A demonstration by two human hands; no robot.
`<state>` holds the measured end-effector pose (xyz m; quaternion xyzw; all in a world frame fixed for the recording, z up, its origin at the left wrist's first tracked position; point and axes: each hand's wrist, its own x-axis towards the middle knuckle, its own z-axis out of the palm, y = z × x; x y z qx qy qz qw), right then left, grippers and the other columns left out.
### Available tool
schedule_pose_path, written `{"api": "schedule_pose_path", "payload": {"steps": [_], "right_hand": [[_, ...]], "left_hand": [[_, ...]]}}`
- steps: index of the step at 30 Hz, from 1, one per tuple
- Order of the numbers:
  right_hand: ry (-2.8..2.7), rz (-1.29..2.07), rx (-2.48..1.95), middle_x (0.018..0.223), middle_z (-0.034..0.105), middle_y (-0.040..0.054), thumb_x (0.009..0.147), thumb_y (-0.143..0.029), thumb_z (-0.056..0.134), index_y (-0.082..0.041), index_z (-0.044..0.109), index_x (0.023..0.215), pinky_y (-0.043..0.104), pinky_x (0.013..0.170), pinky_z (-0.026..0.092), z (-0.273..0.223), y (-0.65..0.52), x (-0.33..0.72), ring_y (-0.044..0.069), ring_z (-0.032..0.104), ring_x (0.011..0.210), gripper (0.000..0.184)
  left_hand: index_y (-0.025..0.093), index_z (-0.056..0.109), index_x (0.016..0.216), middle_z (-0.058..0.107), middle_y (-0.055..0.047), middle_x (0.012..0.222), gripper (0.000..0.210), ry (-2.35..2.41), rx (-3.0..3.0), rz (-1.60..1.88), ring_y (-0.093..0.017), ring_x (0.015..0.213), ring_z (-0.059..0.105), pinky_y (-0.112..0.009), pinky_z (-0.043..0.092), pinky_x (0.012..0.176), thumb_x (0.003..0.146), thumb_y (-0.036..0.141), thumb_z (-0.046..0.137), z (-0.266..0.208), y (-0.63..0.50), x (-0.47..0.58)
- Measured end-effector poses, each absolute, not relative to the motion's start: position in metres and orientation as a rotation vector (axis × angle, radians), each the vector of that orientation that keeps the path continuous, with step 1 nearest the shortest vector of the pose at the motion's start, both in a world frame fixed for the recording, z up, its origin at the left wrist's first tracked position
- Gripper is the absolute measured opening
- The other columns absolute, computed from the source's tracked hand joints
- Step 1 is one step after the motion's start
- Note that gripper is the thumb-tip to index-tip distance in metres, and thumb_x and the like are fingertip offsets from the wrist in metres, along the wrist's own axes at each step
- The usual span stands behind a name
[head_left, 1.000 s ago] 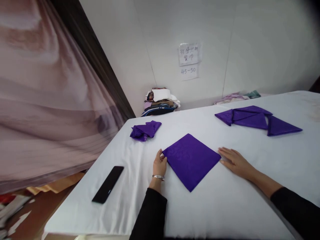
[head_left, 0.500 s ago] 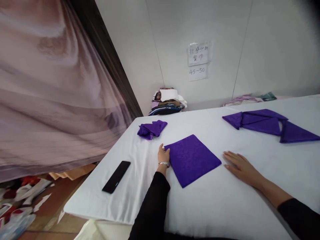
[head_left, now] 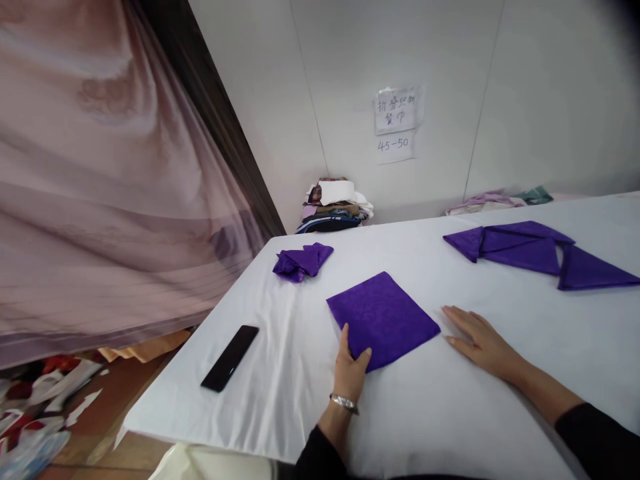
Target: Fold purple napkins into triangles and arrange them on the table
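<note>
A purple folded cloth napkin point(head_left: 387, 320) with a faint woven pattern lies flat as a square on the white-covered table point(head_left: 400, 413). My left hand point(head_left: 350, 370), a silver bracelet at its wrist, is at the near corner of this napkin and covers that corner. Its thumb and forefinger are spread along the cloth, while the other fingers are mostly hidden. To the right of the square, my right hand point(head_left: 483, 343) rests open on the tablecloth, fingers stretched out, just off the napkin's right corner.
A crumpled purple cloth point(head_left: 303, 261) sits at the table's far left, with a black phone point(head_left: 230, 358) nearer me. Folded purple pieces point(head_left: 525, 247) lie at the far right. Behind the table is a stack of folded fabrics point(head_left: 337, 207); a pink curtain point(head_left: 110, 187) hangs at left.
My left hand has moved from the napkin's left corner toward me, to its near corner. My right hand has stayed nearly in place beside the cloth.
</note>
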<state>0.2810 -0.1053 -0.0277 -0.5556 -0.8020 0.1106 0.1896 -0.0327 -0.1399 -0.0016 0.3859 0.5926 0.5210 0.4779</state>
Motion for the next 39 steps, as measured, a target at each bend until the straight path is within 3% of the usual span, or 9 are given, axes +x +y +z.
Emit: {"api": "schedule_pose_path", "payload": {"steps": [7,14,19,22,29,34,36,39], "right_hand": [[-2.386,0.232,-1.367,0.143,0.031,0.0040,0.086,-0.046,0.041,-0.029,0.022,0.140,0.048,0.108,0.017,-0.020,-0.111,0.268,0.024,0.022,0.132,0.061],[-2.479,0.229,-1.148,0.139,0.038,0.0041,0.082,-0.030,0.047,-0.027,0.025,0.140,0.048,0.108,0.015,-0.007,-0.103,0.225,0.023,0.027,0.130,0.062],[-2.437,0.243,-1.145,0.124,0.056,0.0044,0.073,-0.012,0.043,-0.024,0.053,0.120,0.049,0.104,0.026,-0.015,-0.076,0.219,0.022,0.043,0.120,0.050],[-2.407,0.233,-1.091,0.116,0.061,0.0048,0.070,-0.009,0.040,-0.024,0.061,0.107,0.046,0.098,0.035,-0.017,-0.064,0.233,0.021,0.051,0.112,0.045],[-2.341,0.172,-1.023,0.110,0.064,0.0056,0.078,-0.019,0.044,-0.025,0.060,0.110,0.051,0.098,0.034,-0.007,-0.099,0.283,0.024,0.053,0.110,0.036],[-2.241,0.515,-1.192,0.111,0.064,0.0019,0.085,-0.032,0.037,-0.033,0.061,0.107,0.050,0.102,0.032,0.006,-0.156,0.300,0.024,0.052,0.112,0.033],[-2.165,0.668,-1.296,0.109,0.065,0.0025,0.086,-0.041,0.037,-0.033,0.063,0.104,0.049,0.101,0.034,0.019,-0.167,0.297,0.026,0.052,0.111,0.034],[-2.085,0.812,-1.408,0.106,0.066,0.0040,0.084,-0.050,0.040,-0.031,0.065,0.101,0.045,0.093,0.043,0.040,-0.161,0.284,0.028,0.055,0.106,0.036]], "left_hand": [[0.018,0.057,0.100,0.063,-0.001,0.079,0.047,1.206,0.596,1.233,-0.014,0.067,0.061,-0.028,0.053,0.060,0.058,0.026,0.075,0.008,-0.139,-0.023],[0.016,0.055,0.101,0.064,0.000,0.067,0.048,1.103,0.502,1.230,-0.013,0.057,0.062,-0.024,0.048,0.056,0.058,0.025,0.075,0.021,-0.142,-0.027],[0.017,0.055,0.101,0.064,0.000,0.069,0.048,1.120,0.499,1.244,-0.012,0.057,0.061,-0.025,0.048,0.057,0.058,0.024,0.074,0.019,-0.144,-0.033],[0.017,0.057,0.097,0.063,0.001,0.067,0.043,1.188,0.545,1.187,-0.011,0.055,0.059,-0.025,0.048,0.056,0.057,0.025,0.073,0.014,-0.142,-0.038],[0.019,0.061,0.092,0.061,0.003,0.068,0.038,1.252,0.726,1.020,-0.011,0.053,0.055,-0.023,0.046,0.048,0.056,0.023,0.071,0.011,-0.125,-0.027],[0.022,0.061,0.095,0.058,0.005,0.062,0.031,1.363,1.010,0.992,-0.009,0.045,0.049,-0.021,0.040,0.040,0.064,0.023,0.064,0.011,-0.127,-0.021],[0.023,0.064,0.091,0.060,0.003,0.062,0.024,1.396,1.174,0.992,-0.011,0.047,0.049,-0.023,0.042,0.045,0.067,0.025,0.063,0.011,-0.133,-0.023],[0.025,0.068,0.082,0.065,-0.001,0.072,0.015,1.444,1.454,0.994,-0.015,0.064,0.056,-0.026,0.045,0.062,0.072,0.033,0.060,0.015,-0.146,-0.028]]}}
